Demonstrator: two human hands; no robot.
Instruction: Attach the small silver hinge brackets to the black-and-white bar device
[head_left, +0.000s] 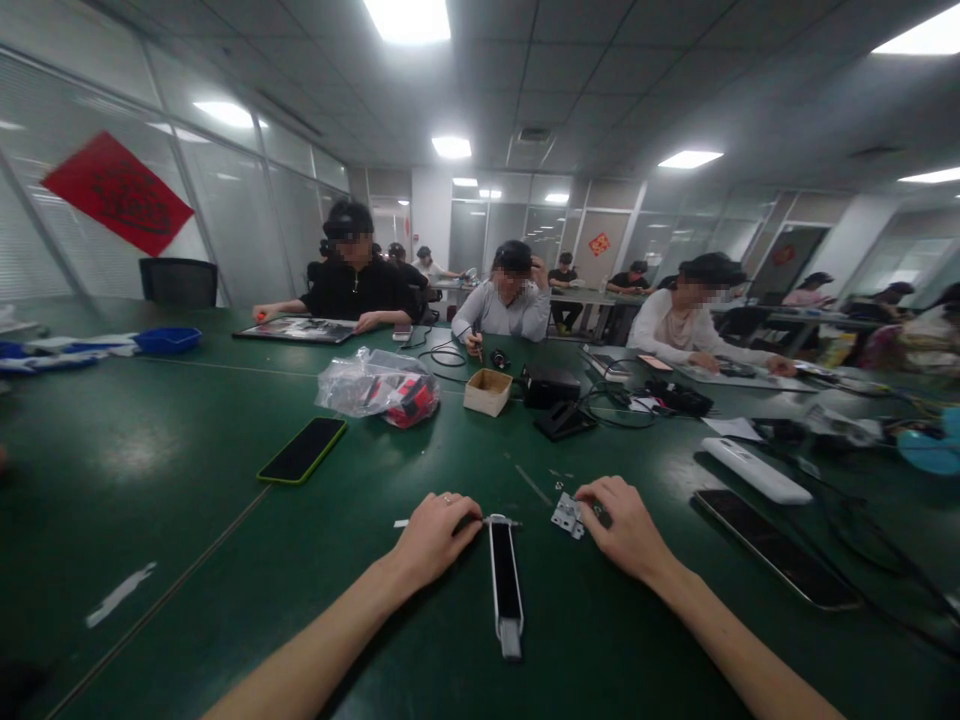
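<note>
In front of me lies a narrow black strip with a white frame (506, 570), its grey end towards me. At its far end a short thin metal rod (513, 523) sticks out sideways. My left hand (439, 535), a ring on one finger, is closed with thumb and fingertips pinched at the left end of this rod. To the right, a small silver metal bracket with holes (568, 515) lies on the table. My right hand (622, 525) has curled fingers at the bracket's right edge, the fingertips touching it. Tiny metal bits (559, 486) lie just beyond the bracket.
On the green table (187, 560) are a green-edged phone (304, 450), a plastic bag with red items (382, 388), a small open box (487, 391), a white power bank (754, 470), a dark phone (776, 545) and cables. Several people sit across the table and beyond.
</note>
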